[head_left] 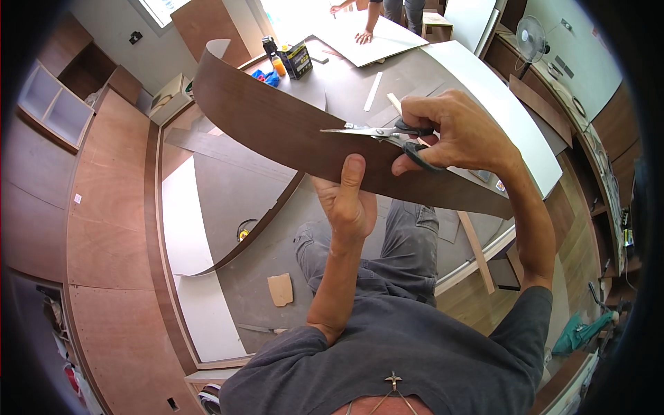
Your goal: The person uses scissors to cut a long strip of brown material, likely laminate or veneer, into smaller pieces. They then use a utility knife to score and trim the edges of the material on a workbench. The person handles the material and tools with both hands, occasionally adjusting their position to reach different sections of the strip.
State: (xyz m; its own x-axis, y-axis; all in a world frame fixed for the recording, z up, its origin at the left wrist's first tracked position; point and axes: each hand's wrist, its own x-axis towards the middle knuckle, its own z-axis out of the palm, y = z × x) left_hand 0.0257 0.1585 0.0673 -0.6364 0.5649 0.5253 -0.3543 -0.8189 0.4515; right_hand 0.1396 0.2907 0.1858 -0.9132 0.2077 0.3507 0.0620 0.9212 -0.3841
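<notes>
A long, curved dark brown strip of thin sheet [263, 114] stretches across the view in front of me. My left hand [349, 197] grips its lower edge near the middle, thumb on the face and fingers behind. My right hand [453, 131] is closed on the black handles of metal scissors [370, 131], whose blades lie at the strip's upper part, just above my left thumb; I cannot tell whether they are cutting into it. Below, grey sheet offcuts [221, 187] and a small tan scrap [280, 289] lie on the surface around my legs.
A co-worker's hand [364, 36] presses a white board [387, 48] at the back, beside a dark box [296, 61] and orange bottle [278, 66]. A long white panel [526, 131] and fan [531, 41] are right, wooden cabinets [104, 235] left. A yellow tape measure [243, 234] lies low left.
</notes>
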